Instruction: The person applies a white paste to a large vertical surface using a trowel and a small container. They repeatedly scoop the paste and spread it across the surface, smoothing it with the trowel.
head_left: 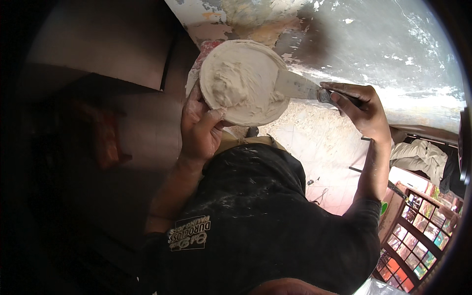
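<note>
A round shallow container of thick white paste is held out in front of me by my left hand, its fingers gripping the near left rim and underside, white smears on them. From the right, my right hand grips the handle of a putty knife, whose blade reaches over the container's right side into the paste. Both hands are closed on what they hold.
A peeling painted wall runs along the top right, above a pale, dust-strewn tiled floor. A dark panel and an orange chair-like object are at the left. Crumpled cloth and a barred window lie right.
</note>
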{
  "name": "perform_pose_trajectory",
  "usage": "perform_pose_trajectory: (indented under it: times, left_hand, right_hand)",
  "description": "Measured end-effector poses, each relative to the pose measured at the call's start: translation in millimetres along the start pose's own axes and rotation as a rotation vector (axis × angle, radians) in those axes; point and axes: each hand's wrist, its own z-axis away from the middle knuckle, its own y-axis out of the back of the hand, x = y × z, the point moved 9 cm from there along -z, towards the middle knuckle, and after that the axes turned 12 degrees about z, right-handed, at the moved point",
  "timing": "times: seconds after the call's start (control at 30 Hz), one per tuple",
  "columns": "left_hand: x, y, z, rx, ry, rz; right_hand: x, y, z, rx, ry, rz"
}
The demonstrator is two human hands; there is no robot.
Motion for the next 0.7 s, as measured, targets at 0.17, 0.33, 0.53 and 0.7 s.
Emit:
perform_pose_trajectory:
  times: [0.17, 0.33, 0.53, 0.7]
  left_hand:
    - [-10.2, -15.0, -1.5, 0.014, -0.110, -0.084]
    - [-23.3, -7.3, -0.5, 0.017, -0.113, -0.114]
    - [-24.8, -2.2, -5.0, -0.033, -0.054, -0.020]
    - [-20.4, 8.5, 2.1, 0.030, -0.028, -0.001]
  right_hand:
    - [11.8, -6.9, 9.9, -0.024, -0.195, -0.081]
    - [17.2, -17.0, 19.1, -0.027, -0.221, -0.120]
    - [-2.6, -6.7, 27.0, 0.227, 0.073, -0.233]
    - [-30.9, 17.9, 34.5, 0.282, 0.262, -0.038]
